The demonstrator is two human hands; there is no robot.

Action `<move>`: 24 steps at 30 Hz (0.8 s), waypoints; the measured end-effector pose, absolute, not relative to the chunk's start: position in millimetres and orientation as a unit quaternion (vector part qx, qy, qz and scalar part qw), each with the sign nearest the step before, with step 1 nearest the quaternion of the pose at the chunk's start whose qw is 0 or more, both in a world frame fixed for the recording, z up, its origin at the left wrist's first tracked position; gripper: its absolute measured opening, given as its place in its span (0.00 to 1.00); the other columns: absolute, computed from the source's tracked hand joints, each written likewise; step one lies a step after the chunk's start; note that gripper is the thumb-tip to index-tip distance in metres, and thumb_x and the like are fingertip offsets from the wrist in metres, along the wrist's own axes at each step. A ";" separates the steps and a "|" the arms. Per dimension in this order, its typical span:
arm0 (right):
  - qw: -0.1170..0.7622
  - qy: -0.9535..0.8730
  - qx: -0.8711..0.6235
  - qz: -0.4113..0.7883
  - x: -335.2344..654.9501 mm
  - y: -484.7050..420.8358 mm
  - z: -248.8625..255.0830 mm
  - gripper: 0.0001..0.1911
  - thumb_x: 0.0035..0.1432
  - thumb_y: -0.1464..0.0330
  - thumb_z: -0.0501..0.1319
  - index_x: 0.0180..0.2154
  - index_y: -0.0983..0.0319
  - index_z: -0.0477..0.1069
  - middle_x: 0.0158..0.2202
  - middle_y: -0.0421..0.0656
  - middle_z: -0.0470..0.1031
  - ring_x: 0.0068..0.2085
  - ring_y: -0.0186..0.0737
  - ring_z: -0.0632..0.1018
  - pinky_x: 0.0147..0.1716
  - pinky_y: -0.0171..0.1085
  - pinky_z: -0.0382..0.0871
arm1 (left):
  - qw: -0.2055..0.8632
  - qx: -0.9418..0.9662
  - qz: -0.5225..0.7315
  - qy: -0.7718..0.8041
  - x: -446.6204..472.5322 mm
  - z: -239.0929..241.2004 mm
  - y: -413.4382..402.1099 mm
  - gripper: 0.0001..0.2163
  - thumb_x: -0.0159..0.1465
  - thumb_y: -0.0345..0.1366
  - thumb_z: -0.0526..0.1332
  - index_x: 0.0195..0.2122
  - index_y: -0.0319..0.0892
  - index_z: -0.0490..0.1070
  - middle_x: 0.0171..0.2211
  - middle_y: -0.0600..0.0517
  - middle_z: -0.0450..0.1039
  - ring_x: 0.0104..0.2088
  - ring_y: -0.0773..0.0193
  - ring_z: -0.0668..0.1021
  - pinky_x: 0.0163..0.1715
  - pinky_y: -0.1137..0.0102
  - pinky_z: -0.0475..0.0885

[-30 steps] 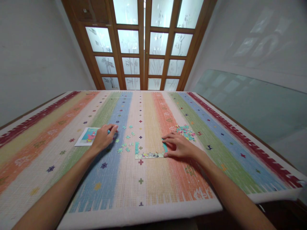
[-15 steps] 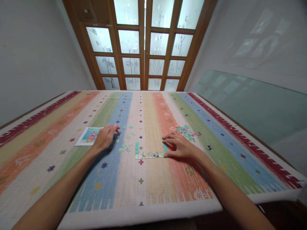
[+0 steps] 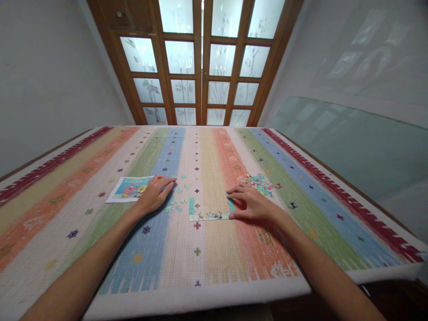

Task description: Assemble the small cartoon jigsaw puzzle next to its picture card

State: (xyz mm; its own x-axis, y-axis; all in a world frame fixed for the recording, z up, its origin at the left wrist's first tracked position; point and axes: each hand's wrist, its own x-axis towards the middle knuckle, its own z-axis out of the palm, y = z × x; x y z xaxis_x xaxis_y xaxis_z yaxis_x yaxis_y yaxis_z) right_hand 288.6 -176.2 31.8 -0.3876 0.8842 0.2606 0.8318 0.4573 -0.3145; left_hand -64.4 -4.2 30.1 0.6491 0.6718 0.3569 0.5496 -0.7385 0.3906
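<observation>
A partly joined jigsaw strip [image 3: 209,216] lies on the striped cloth [image 3: 197,276], with short teal arms rising at both ends. My right hand [image 3: 251,203] lies flat with fingers spread, touching the strip's right end. My left hand [image 3: 155,194] reaches over several loose teal pieces [image 3: 177,203], fingers stretched forward and resting on the cloth. A cartoon reference picture [image 3: 130,189] lies just left of that hand. A heap of loose pieces [image 3: 259,183] sits beyond my right hand.
The table runs to a wooden door with frosted glass panes [image 3: 200,67] at the far end. A glass panel [image 3: 351,147] leans along the right wall. The table's near edge [image 3: 200,296] is close to my body.
My left hand has slid right from the picture's edge toward the loose pieces, its fingers stretching out. The picture is now fully uncovered. My right hand has stayed put.
</observation>
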 end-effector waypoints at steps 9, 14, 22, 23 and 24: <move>0.197 -0.833 -0.512 0.072 288.7 -176.2 33.6 0.29 0.53 0.53 0.75 0.52 0.61 0.79 0.55 0.54 0.78 0.55 0.55 0.76 0.56 0.55 0.71 | 0.135 0.933 0.211 0.259 -64.1 24.9 -7.6 0.14 0.69 0.40 0.55 0.51 0.46 0.76 0.47 0.45 0.80 0.52 0.50 0.76 0.54 0.52 0.69; 0.200 -0.834 -0.509 0.071 288.5 -176.3 33.7 0.28 0.54 0.55 0.76 0.52 0.62 0.79 0.55 0.54 0.78 0.55 0.55 0.76 0.57 0.55 0.70 | 0.123 0.936 0.219 0.248 -65.5 24.1 -5.3 0.12 0.69 0.38 0.57 0.50 0.45 0.76 0.45 0.46 0.81 0.49 0.52 0.76 0.52 0.55 0.69; 0.190 -0.833 -0.514 0.079 289.1 -176.0 33.9 0.28 0.54 0.54 0.75 0.52 0.60 0.78 0.55 0.52 0.77 0.55 0.55 0.76 0.57 0.55 0.70 | 0.111 0.947 0.215 0.211 -66.5 23.0 -2.7 0.11 0.71 0.36 0.58 0.48 0.46 0.79 0.42 0.47 0.80 0.45 0.53 0.75 0.48 0.57 0.68; 0.191 -0.833 -0.513 0.079 289.0 -176.1 34.0 0.28 0.54 0.54 0.75 0.52 0.60 0.78 0.55 0.52 0.77 0.55 0.55 0.76 0.57 0.55 0.70 | 0.109 0.948 0.211 0.211 -66.3 23.1 -3.0 0.11 0.71 0.36 0.58 0.48 0.47 0.80 0.42 0.47 0.79 0.45 0.53 0.74 0.48 0.57 0.68; 0.192 -0.833 -0.512 0.078 289.0 -176.1 33.9 0.28 0.54 0.54 0.75 0.52 0.60 0.78 0.55 0.52 0.77 0.55 0.55 0.76 0.57 0.55 0.71 | 0.107 0.949 0.208 0.213 -65.9 23.2 -3.4 0.12 0.71 0.36 0.58 0.48 0.47 0.80 0.42 0.47 0.79 0.45 0.53 0.74 0.47 0.58 0.68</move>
State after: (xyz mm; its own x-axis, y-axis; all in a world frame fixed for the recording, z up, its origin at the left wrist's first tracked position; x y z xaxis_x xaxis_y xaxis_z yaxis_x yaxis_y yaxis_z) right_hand 289.0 -176.1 33.9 -0.4009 0.8841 0.2402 0.8240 0.4625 -0.3272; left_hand -65.9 -3.4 23.2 0.8230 0.4482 0.3490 0.3595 -0.8867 0.2909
